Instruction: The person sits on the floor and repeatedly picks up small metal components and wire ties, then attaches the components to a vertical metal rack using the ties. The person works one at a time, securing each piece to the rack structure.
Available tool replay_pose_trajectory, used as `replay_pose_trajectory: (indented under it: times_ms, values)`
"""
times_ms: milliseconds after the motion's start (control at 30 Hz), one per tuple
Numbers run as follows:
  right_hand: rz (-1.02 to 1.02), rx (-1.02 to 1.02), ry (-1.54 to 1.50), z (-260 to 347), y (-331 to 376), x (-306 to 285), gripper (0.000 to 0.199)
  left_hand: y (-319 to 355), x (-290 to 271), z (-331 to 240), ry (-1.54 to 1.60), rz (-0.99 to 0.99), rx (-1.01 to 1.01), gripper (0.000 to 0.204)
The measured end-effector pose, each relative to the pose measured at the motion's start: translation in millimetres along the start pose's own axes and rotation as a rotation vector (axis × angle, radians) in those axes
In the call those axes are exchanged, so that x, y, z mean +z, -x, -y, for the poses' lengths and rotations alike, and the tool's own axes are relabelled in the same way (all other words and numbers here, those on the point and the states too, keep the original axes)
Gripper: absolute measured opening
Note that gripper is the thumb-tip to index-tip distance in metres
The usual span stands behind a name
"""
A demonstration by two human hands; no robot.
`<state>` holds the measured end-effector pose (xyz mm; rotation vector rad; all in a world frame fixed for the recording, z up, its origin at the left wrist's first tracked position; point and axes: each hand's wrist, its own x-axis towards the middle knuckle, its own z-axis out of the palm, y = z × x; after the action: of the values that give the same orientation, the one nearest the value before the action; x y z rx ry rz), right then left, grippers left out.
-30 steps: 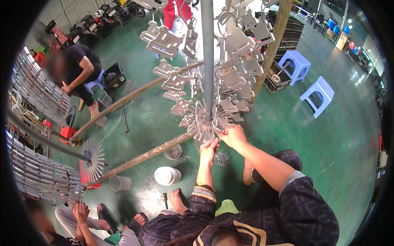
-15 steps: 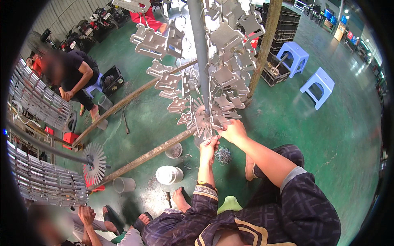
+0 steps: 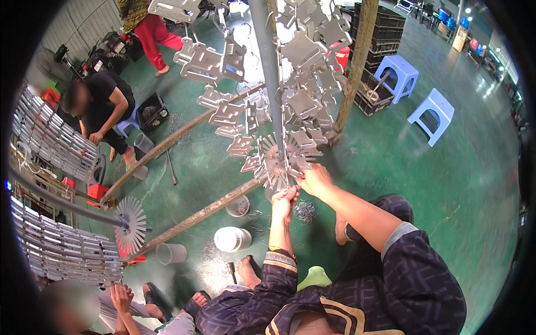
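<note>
Grey stamped metal brackets [image 3: 304, 103] hang in chained rows around an upright grey pole [image 3: 267, 72]. Low on the pole sits a finned metal disc [image 3: 276, 162]. My right hand [image 3: 316, 180] is closed at the lowest brackets, its fingers curled on the edge of one metal bracket [image 3: 300, 163]. Just below and to its left, my left hand [image 3: 283, 201] pinches near the bottom of the disc; whatever lies between its fingertips is too small to make out. On the floor beside my hands is a pile of wire hooks [image 3: 305, 211].
A wooden beam [image 3: 195, 220] runs low across the left. Near it stand a white tub [image 3: 232, 239] and a cup of small metal parts [image 3: 238, 206]. Two co-workers sit at bracket racks [image 3: 61, 245] on the left. Blue stools [image 3: 432, 116] and black crates [image 3: 382, 36] are at right.
A person in red trousers at the back has stepped left into fuller view. The view has shifted slightly. My hands keep nearly the same place and grip at the lowest brackets.
</note>
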<state>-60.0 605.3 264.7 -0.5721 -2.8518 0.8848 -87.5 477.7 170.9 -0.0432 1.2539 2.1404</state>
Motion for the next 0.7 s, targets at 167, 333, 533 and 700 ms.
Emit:
replay_pose_trajectory:
  times_ms: [167,333,533,700]
  values:
    - [-0.003,-0.059,-0.017,-7.4,-2.9,7.6,0.021,1.0,-2.7,-0.3,0.016,0.009,0.003,0.009]
    - [0.034,-0.099,-0.038,-12.1,-4.1,10.4,0.021,4.6,0.7,-5.4,-0.014,-0.001,0.018,0.009]
    - [0.059,-0.098,-0.031,-13.0,-4.1,11.0,0.025,3.4,-4.6,0.3,-0.016,0.026,0.048,0.011]
    - [0.102,-0.097,-0.006,1.0,0.5,-1.4,0.03,3.1,-9.8,3.8,0.012,0.029,0.084,0.01]
